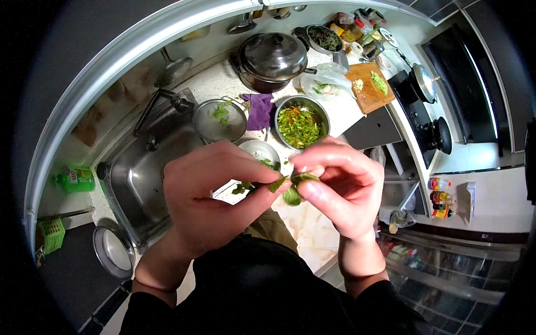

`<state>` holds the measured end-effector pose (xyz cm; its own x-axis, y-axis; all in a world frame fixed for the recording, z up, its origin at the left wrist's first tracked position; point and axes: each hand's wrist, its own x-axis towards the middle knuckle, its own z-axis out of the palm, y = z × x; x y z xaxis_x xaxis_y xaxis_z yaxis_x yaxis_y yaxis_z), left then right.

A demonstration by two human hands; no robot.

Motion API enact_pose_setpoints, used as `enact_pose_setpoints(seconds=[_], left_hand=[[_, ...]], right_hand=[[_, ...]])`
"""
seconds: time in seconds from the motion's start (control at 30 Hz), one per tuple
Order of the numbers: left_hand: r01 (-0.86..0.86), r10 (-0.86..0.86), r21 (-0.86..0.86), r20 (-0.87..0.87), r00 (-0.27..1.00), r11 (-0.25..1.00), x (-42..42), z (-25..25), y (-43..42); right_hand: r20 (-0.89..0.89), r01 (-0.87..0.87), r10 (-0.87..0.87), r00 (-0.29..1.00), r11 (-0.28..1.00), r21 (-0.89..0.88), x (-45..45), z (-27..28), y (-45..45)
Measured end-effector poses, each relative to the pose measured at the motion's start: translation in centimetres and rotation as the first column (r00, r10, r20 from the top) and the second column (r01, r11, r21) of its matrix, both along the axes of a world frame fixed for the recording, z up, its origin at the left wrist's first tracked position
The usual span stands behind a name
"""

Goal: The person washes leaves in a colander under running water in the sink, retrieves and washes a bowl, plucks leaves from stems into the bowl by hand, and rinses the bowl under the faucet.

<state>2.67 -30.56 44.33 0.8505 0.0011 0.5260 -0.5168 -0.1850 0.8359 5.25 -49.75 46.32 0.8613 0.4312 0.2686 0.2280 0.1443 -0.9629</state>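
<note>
Looking down over a kitchen counter [223,84], pinching a small green sprig [291,195] in mid-air in front of a black-clad torso [245,285]. Grasping one end between thumb and forefinger of the left hand [209,187], the other between thumb and fingers of the right hand [349,187], with fingertips just apart. Stretched left to right along the long axis, from fingertips to fingertips, with one broad leaf pointing down toward the torso. Visible inside the curve of the left hand: more dark leaves [243,188], impossible to tell if gripped or lying below. Beyond the hands: a small bowl [259,146] with greens, a steel bowl [301,99] of chopped vegetables, a purple cloth [260,113]. To the left, a steel sink [134,176].
</note>
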Motion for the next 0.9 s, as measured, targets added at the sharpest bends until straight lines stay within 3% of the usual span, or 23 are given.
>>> enact_pose_setpoints(seconds=[0.07, 0.13, 0.2, 0.43, 0.5, 0.53, 0.6, 0.63, 0.83, 0.9], left_hand=[[0.031, -0.035, -0.081, -0.052, 0.998, 0.996, 0.0, 0.1, -0.1], [0.053, -0.07, -0.162, -0.103, 0.992, 0.985, -0.1, 0.3, -0.1], [-0.019, -0.192, -0.455, -0.414, 0.89, 0.89, -0.6, 1.0, -0.3], [0.153, -0.431, -0.633, -0.312, 0.847, 0.759, -0.4, 1.0, 0.4], [0.144, -0.268, -0.46, -0.216, 0.939, 0.876, -0.5, 1.2, -0.1], [0.145, -0.267, -0.46, -0.214, 0.939, 0.876, -0.4, 1.3, 0.1], [0.159, -0.164, -0.177, -0.011, 0.986, 0.971, -0.2, 1.3, 0.7], [0.123, -0.122, -0.043, 0.029, 0.992, 0.991, -0.4, 1.4, 0.9], [0.015, -0.047, 0.135, 0.234, 0.971, 0.991, -0.8, 2.4, 1.2], [0.009, -0.04, 0.153, 0.202, 0.979, 0.988, -1.1, 2.8, 1.3]], right_hand=[[-0.028, 0.008, -0.008, 1.0, 1.0, -0.009, -0.1, 0.2, 0.0], [-0.116, 0.027, -0.016, 0.993, 0.995, 0.099, 0.0, 0.1, 0.1], [-0.144, 0.028, -0.008, 0.989, 0.991, 0.133, 0.0, 0.0, 0.2], [-0.03, 0.032, -0.027, 0.999, 0.979, 0.199, 0.1, -0.3, 0.0], [0.103, 0.031, -0.048, 0.994, 0.986, 0.162, 0.5, -0.7, -0.3], [0.104, 0.03, -0.047, 0.993, 0.986, 0.161, 0.7, -0.8, -0.3], [0.197, -0.01, -0.023, 0.98, 0.987, 0.16, 1.1, -0.8, -0.3], [0.146, -0.007, -0.019, 0.989, 0.984, 0.177, 0.9, -0.6, -0.3], [0.345, 0.008, -0.066, 0.936, 0.986, 0.167, 1.7, -1.0, -0.6], [0.402, 0.053, -0.1, 0.91, 0.99, 0.127, 1.7, -0.5, -0.7]])
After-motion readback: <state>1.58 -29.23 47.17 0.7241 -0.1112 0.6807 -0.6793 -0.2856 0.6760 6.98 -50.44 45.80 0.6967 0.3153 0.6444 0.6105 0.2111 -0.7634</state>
